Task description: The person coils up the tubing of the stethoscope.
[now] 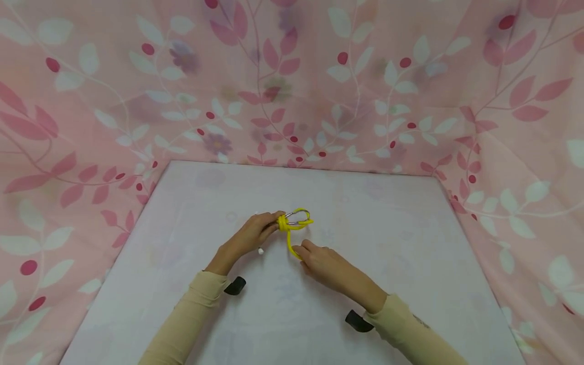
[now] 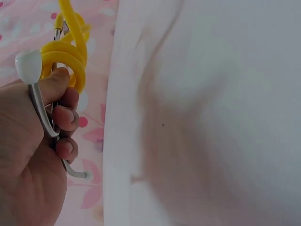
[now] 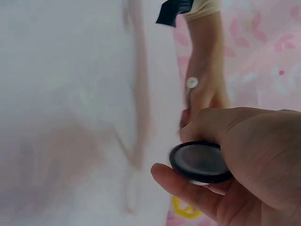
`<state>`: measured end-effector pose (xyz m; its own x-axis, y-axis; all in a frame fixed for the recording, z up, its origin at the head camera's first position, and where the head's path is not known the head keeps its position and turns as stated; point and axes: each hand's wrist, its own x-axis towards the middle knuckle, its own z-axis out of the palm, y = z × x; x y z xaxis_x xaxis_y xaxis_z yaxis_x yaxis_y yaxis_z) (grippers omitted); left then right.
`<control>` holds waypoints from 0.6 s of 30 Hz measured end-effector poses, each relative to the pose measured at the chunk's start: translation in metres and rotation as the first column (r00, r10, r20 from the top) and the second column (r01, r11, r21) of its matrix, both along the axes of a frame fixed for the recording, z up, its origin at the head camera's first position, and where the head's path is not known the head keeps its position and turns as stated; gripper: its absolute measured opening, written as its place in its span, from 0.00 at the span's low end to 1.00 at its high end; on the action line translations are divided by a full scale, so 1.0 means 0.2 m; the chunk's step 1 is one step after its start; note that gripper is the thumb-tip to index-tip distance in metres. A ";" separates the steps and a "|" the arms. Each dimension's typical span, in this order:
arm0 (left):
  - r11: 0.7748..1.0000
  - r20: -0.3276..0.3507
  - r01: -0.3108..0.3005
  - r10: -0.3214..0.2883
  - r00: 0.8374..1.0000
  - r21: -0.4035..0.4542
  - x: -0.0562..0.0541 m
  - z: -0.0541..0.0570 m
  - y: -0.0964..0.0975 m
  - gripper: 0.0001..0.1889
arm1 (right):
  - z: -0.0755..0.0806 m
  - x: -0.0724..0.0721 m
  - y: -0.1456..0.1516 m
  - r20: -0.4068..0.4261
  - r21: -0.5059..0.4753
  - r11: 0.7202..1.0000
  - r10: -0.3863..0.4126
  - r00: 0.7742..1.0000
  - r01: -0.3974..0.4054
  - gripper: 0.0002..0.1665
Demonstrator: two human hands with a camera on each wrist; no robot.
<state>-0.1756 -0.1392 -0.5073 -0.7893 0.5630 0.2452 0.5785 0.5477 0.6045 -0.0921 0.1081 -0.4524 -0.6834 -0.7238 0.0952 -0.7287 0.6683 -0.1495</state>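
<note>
Left hand (image 1: 251,233) grips metal arms (image 2: 41,109) of stethoscope (image 1: 283,223); yellow tube (image 1: 289,240) wraps them just beyond that grip. Right hand (image 1: 327,264) holds black-rimmed disc (image 3: 200,159), tube spanning both grips. Best keep left hold firm, turns snug, right pull light.

Lower right, the right hand (image 3: 258,160) pinches a stethoscope's black-rimmed disc (image 3: 200,161) — yellow tubing (image 3: 182,213) curves at bottom — and upper right, there's the left hand (image 3: 210,94), white ear tip (image 3: 192,83) alongside.

Pink leaf-print cloth (image 1: 310,91) behind a pale tabletop (image 1: 388,228)
</note>
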 end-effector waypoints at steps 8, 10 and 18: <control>0.998 0.012 0.040 -0.040 0.999 -0.039 0.05 0.01 0.02 0.21 | 0.16 -0.04 -0.01 -0.214 -0.030 0.998 0.039 0.976 -0.047 0.12; 0.997 0.017 0.066 -0.066 0.998 -0.042 0.06 0.02 0.04 0.21 | 0.18 -0.06 0.00 -0.242 -0.053 0.997 0.038 0.969 -0.052 0.13; 0.984 0.044 0.160 -0.157 0.987 -0.077 0.10 0.06 0.09 0.21 | 0.19 -0.17 0.04 -0.161 -0.212 0.977 -0.017 0.987 -0.017 0.12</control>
